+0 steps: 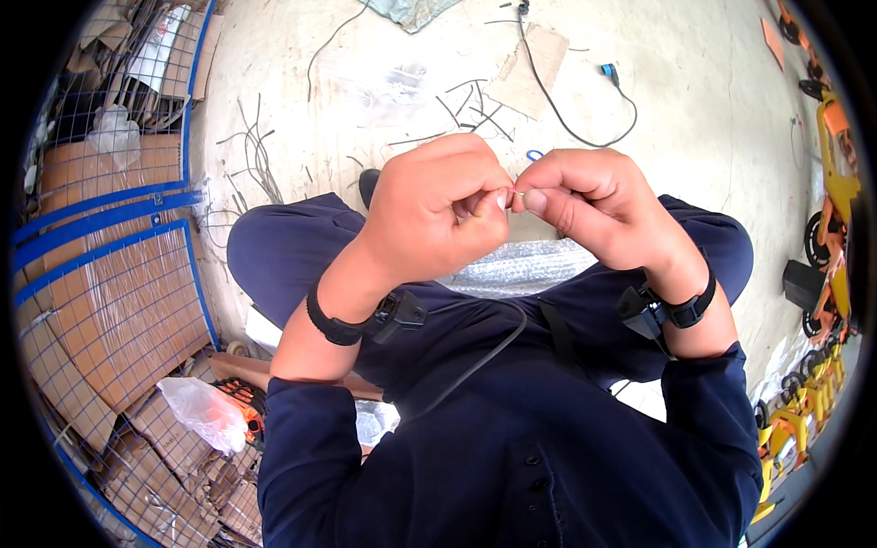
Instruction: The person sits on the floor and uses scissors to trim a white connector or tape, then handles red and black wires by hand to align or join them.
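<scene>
My left hand [437,212] and my right hand [598,205] meet above my crossed legs, both closed in a fingertip pinch. Between the fingertips shows a thin wire end [515,193], pale and very small; most of it is hidden by the fingers. A grey cable [482,362] curves over my lap below the hands. Whether it is joined to the wire in my fingers, I cannot tell. Silvery bubble wrap [525,268] lies between my legs, under the hands.
On the floor ahead are cut black cable pieces [475,108], a cardboard piece [532,71] and a black cable with a blue connector [609,70]. Blue mesh cages [189,119] with cardboard stand at left. Yellow wheeled frames [836,164] line the right side.
</scene>
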`<state>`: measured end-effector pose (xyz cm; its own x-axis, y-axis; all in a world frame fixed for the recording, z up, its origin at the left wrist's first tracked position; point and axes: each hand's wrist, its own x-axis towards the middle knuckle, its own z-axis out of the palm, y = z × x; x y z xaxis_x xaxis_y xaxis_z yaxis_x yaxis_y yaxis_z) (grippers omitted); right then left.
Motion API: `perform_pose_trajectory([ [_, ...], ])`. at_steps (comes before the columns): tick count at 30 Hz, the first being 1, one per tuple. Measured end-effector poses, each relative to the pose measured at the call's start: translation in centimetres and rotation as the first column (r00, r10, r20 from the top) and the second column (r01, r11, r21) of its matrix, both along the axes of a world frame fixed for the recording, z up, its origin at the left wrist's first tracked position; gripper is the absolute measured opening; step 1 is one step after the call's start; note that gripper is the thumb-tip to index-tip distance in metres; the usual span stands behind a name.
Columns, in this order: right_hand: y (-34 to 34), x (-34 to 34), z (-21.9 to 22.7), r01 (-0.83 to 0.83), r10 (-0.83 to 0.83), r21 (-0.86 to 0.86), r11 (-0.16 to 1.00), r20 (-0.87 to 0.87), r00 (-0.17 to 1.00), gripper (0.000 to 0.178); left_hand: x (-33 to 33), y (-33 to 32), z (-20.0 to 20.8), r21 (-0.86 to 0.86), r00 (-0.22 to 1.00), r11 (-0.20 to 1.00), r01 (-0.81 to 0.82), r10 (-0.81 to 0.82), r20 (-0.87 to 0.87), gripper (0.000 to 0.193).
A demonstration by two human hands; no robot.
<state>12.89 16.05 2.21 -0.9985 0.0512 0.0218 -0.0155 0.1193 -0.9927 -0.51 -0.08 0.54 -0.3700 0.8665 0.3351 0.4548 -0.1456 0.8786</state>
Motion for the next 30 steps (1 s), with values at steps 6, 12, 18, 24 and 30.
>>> perform_pose_trajectory([
  [6,0.1,0.0,0.3,-0.022,0.027,0.158,0.987,-0.029,0.999,0.012,-0.1,0.1,-0.3,0.028,0.986,0.999,0.019,-0.014,-0.166,0.006],
  [12,0.1,0.3,0.7,-0.094,0.103,-0.103,0.99,0.084,0.991,0.013,-0.5,-0.3,0.7,-0.049,0.982,0.982,0.185,-0.183,0.047,0.011],
  [18,0.0,0.3,0.5,-0.117,0.195,-0.558,0.822,0.083,0.977,0.014,1.1,-0.5,0.5,0.098,0.769,0.966,0.237,-0.249,0.589,0.018],
  [24,-0.3,0.4,0.2,-0.065,0.181,-0.696,0.715,0.095,0.979,0.014,1.5,-0.7,0.2,0.149,0.437,0.953,0.265,-0.257,0.862,0.024],
  [30,-0.3,0.5,-1.2,-0.123,0.21,-0.817,0.563,-0.003,0.978,0.015,1.4,-0.5,0.2,0.372,0.165,0.898,0.233,-0.414,0.895,0.026],
])
